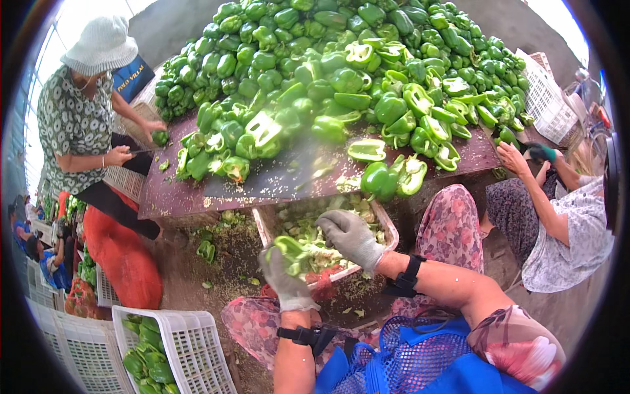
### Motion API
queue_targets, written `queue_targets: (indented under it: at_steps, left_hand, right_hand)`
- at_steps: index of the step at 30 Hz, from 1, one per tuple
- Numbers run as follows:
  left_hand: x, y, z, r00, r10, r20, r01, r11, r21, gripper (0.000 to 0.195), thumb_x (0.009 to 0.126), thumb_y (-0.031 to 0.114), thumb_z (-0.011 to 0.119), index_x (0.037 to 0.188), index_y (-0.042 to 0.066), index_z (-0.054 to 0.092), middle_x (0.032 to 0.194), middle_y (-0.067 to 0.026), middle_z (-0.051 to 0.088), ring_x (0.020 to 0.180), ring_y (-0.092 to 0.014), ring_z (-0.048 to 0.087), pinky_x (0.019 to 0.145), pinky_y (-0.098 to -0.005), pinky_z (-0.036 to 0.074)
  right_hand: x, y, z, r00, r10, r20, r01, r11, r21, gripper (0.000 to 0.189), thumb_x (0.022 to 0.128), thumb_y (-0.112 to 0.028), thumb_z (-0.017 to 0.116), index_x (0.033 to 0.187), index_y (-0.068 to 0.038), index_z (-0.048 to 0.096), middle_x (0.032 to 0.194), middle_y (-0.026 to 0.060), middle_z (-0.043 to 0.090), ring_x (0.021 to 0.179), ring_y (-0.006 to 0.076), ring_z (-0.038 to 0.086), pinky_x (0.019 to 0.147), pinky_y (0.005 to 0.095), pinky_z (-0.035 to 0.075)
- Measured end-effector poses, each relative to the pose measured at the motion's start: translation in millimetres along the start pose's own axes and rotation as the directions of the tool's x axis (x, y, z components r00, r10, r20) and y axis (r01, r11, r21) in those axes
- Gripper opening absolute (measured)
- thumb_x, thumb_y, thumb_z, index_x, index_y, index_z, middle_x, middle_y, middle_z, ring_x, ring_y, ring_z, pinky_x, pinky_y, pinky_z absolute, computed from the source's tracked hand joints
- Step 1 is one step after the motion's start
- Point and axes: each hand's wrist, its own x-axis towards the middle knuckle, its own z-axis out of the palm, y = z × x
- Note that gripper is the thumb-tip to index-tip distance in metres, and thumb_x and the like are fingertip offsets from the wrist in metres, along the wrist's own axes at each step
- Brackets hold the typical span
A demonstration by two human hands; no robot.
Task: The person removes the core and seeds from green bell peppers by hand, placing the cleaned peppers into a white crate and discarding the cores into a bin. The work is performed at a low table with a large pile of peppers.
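My left hand (285, 280), in a pale grey work glove, grips a cut green bell pepper (290, 250) with its pale inside showing. Just up and to the right is my right hand (348, 236), gloved alike, with its fingers curled downward; whether something is pinched in them is hidden. Both hands are over a shallow pale crate (389, 229) of pepper cores and scraps (317, 229). Beyond the crate, halved peppers (412, 173) lie at the near edge of a dark red tabletop (172, 197) strewn with seeds.
A tall heap of green bell peppers (295, 44) covers much of the table. One person (78, 123) works at the left, another (556, 221) at the right. A white plastic crate (197, 344) with peppers stands lower left, near a red mesh sack (123, 256). Scraps litter the floor (187, 285).
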Motion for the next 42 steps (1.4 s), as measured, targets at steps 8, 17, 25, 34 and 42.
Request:
queue_targets:
  at_steps: [8,17,25,34,42]
  left_hand:
    - [1.6,19.3,20.7,0.904,0.410,0.124,-0.409,0.740,0.534,0.045,0.091,0.014,0.076,0.130,0.005,0.056,0.121,-0.0114,0.059,0.094,-0.020,0.064,0.078,-0.0292,0.058]
    - [-27.5,236.5,-202.3,0.180,0.928,-0.327,0.161,0.301,0.940,0.065,0.097,0.043,0.068,0.144,0.002,0.051,0.143,-0.0213,0.054,0.127,-0.034,0.057,0.111,-0.0491,0.046]
    - [-3.9,197.8,-156.5,0.390,0.920,-0.047,-0.082,0.085,0.993,0.067,0.097,0.033,0.070,0.148,-0.001,0.045,0.144,-0.0197,0.052,0.125,-0.030,0.058,0.100,-0.0424,0.054]
    - [0.2,65.0,58.2,0.967,-0.185,0.176,0.138,0.959,0.249,0.057,0.105,0.041,0.055,0.150,0.009,0.043,0.150,-0.0132,0.047,0.137,-0.030,0.049,0.108,-0.0432,0.048]
    - [11.8,7.8,27.7,0.918,-0.315,0.239,0.370,0.899,-0.236,0.048,0.105,0.045,0.054,0.133,0.005,0.056,0.120,-0.0109,0.066,0.107,-0.023,0.067,0.093,-0.0398,0.057]
  right_hand:
    - [-19.2,13.7,-22.3,0.861,-0.038,0.507,0.318,0.819,-0.478,0.061,0.094,-0.021,0.060,0.149,-0.006,0.041,0.136,0.0216,0.057,0.100,0.0360,0.070,0.086,0.0440,0.056]
    - [126.1,77.9,-137.3,0.999,-0.020,0.028,0.034,0.412,-0.911,0.036,0.094,-0.029,0.059,0.121,-0.006,0.064,0.128,0.0206,0.060,0.121,0.0354,0.057,0.101,0.0474,0.047]
    - [190.8,90.4,-126.3,0.977,0.166,0.132,0.124,0.055,-0.991,0.029,0.089,-0.026,0.063,0.113,-0.017,0.078,0.122,0.0098,0.069,0.116,0.0286,0.063,0.095,0.0414,0.050]
    - [126.0,6.6,-92.5,0.830,0.225,0.511,-0.495,0.720,0.486,0.038,0.103,-0.020,0.061,0.129,0.008,0.061,0.121,0.0152,0.069,0.107,0.0199,0.067,0.099,0.0336,0.053]
    - [40.0,-41.9,-29.4,0.664,0.079,0.744,-0.139,0.990,0.019,0.045,0.099,-0.031,0.063,0.134,-0.003,0.064,0.126,0.0099,0.070,0.114,0.0164,0.064,0.100,0.0305,0.049]
